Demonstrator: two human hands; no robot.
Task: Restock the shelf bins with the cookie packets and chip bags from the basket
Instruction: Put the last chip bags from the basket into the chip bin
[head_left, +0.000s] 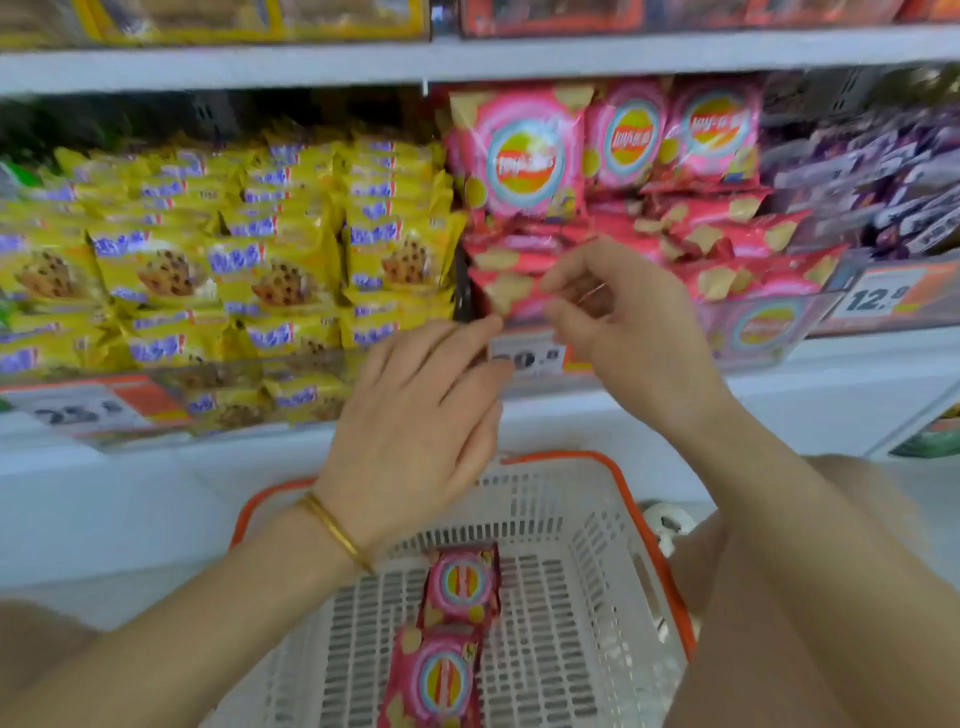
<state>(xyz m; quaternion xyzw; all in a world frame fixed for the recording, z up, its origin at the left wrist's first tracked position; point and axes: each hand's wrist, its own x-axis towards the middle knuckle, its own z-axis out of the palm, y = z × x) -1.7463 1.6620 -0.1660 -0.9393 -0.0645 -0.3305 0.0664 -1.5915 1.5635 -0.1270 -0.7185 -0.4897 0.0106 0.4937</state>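
Pink chip bags (460, 587), two, remained in the basket (597, 519); the right hand (628, 327) pinched another bag (506, 296) at the front-left corner of the bin (810, 317), the straight-fingered left hand (415, 410) steadying it.

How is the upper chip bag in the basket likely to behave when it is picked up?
The upper bag looks puffed and glossy, so probably light for its size and slippery. Its film would likely give under a grip, and chips could crush. Lying flat in the basket, it should not roll.
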